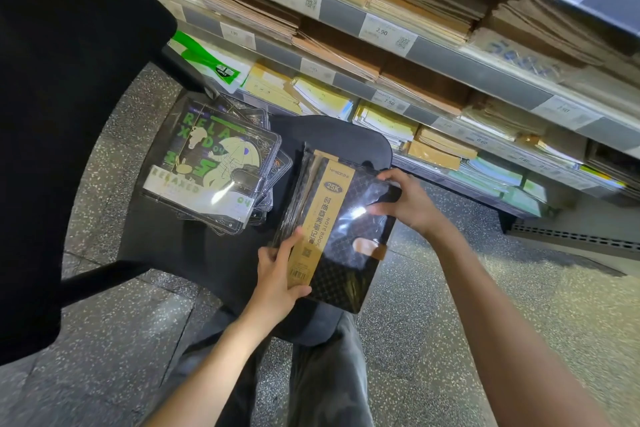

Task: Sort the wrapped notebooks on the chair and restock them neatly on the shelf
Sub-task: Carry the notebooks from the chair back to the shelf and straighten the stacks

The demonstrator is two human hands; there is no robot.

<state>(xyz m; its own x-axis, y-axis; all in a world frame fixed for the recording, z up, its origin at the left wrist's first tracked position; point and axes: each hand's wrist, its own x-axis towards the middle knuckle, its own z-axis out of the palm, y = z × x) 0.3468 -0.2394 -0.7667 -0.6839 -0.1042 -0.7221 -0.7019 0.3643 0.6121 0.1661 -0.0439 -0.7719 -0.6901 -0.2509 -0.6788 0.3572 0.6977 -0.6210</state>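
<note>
Both our hands close on the black wrapped notebook [341,236] topping the right-hand stack on the chair [214,253]: our left hand [277,274] grips its near spine edge, thumb over the tan band, while our right hand [401,199] pinches the far corner. We hold opposite edges, we judge, to square or lift it cleanly. Just beside, the green-printed notebooks [211,163] lie fanned in their own pile, and the shelf [450,80] waits beyond.
</note>
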